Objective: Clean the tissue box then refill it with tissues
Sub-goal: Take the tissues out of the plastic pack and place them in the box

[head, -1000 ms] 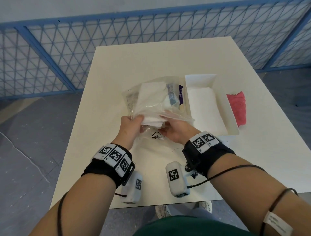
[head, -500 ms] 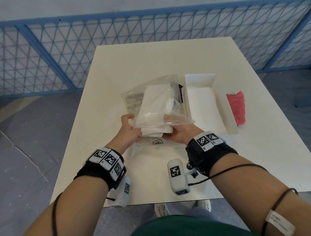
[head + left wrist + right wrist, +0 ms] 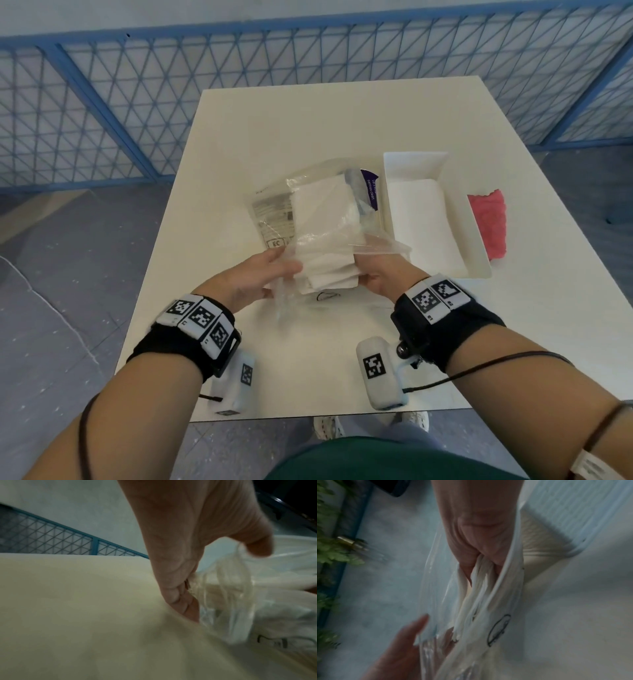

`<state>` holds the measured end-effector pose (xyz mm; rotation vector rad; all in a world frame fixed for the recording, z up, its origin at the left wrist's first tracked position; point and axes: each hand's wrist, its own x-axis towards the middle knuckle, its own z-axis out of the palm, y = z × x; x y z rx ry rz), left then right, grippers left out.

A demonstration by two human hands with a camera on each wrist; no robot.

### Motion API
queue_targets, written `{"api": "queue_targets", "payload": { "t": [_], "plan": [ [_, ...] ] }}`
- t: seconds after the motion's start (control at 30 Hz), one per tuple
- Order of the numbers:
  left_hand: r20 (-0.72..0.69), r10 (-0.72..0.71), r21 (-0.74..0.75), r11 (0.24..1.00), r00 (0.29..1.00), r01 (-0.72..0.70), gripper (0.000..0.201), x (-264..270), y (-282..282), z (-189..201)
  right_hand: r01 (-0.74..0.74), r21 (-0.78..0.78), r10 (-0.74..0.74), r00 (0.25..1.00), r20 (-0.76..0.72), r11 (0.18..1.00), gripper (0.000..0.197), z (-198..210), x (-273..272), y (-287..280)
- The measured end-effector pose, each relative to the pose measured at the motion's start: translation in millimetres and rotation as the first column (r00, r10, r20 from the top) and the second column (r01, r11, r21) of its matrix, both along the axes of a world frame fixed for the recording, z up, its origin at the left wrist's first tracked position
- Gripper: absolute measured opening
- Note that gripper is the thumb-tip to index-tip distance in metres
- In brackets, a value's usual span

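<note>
- At the table's near middle, the tissues are pinched by the right hand, the clear wrapper by the left hand.
- Wrapper should be peeled back while the stack is kept squared.
- Open tissue box waits just right.

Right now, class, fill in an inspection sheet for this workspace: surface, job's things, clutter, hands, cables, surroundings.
Surface: cream table, bare at the far end.
Job's things: white tissue box open, lying right of the clear plastic wrapper; tissue stack partly out of the wrapper.
Clutter: pink cloth right of the box.
Hands: left hand pinches the wrapper's open end; right hand grips the tissue stack's near end.
Cables: black cable running along the right forearm.
Surroundings: blue mesh fence behind the table, grey floor.
</note>
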<state>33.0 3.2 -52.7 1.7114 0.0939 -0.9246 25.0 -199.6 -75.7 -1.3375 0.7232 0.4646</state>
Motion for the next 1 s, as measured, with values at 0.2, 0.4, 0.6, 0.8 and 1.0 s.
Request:
{"api": "queue_targets", "payload": {
  "t": [0.2,0.4,0.6,0.8,1.0],
  "plan": [
    [-0.012,0.112,0.068,0.991,0.994,-0.111,0.066,14,11,-4,-0.050,0.055,0.047,0.998,0.052,0.997,0.022,23,-17,-1],
    [0.121,0.200,0.164,0.962,0.972,-0.218,0.066,25,13,-18,-0.338,0.130,0.334,0.941,0.049,0.932,0.015,41,-34,-21],
    [0.345,0.309,0.465,0.764,0.886,-0.447,0.088,44,31,-27,-0.587,-0.164,0.601,0.798,0.052,0.793,0.034,51,-42,-32],
    [0.334,0.182,0.460,0.825,0.925,-0.328,0.101,45,27,-34,-0.521,-0.174,0.538,0.841,0.063,0.835,0.047,52,-39,-24],
    [0.321,0.226,0.395,0.850,0.920,-0.347,0.099,43,20,-39,-0.549,-0.150,0.560,0.828,0.039,0.822,0.049,55,-40,-31]
  ]
}}
